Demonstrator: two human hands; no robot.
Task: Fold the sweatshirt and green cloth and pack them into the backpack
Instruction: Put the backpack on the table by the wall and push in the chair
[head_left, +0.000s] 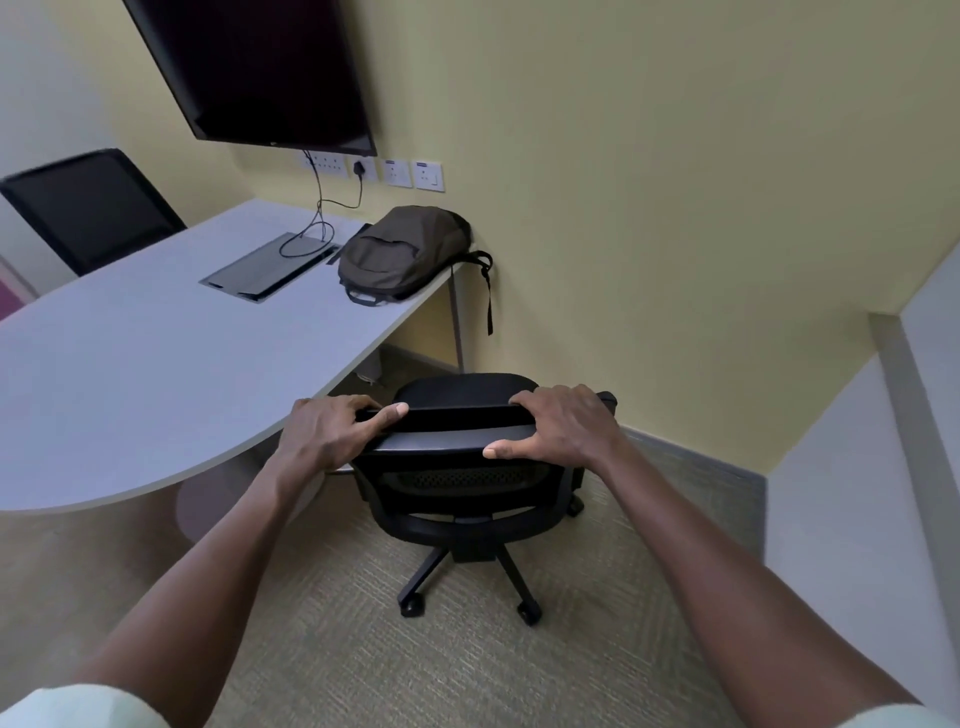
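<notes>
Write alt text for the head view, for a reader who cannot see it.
Both hands, left hand and right hand, grip the top of a black office chair's backrest beside a curved white table. An olive backpack lies at the table's far end by a yellow wall, below a dark screen.

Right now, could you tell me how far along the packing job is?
Nothing looks done yet: neither the sweatshirt nor the green cloth is in view, and the backpack lies on the table, apparently zipped. In hand: the left hand and right hand both grip the backrest top of the office chair. All folding and packing is left.
</notes>
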